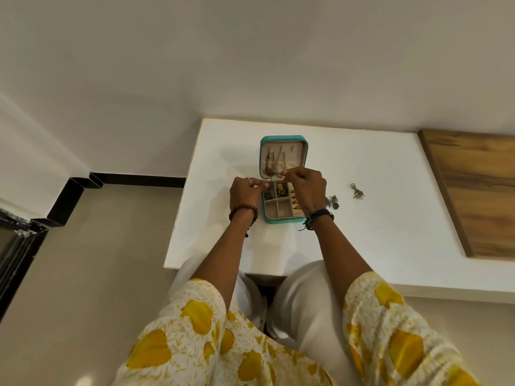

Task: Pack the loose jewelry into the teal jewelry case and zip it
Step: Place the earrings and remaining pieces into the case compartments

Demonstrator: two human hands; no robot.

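White worktop (362, 190) carries teal jewelry case (283, 179), lying open, chains hung in lid. Left hand (246, 190) curled at case's left edge. Right hand (306, 188) pinches small gold piece (282, 174) over hinge. Loose earrings (357, 190) and dark trinkets (333, 201) to right.

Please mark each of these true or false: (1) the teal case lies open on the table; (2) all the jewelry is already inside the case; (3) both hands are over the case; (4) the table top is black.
1. The teal jewelry case lies open on the table. True.
2. All jewelry is inside. False: gold triangular earrings and a dark piece lie right of the case.
3. The left hand and right hand are over the case. True.
4. The table top is black. False: it is white.
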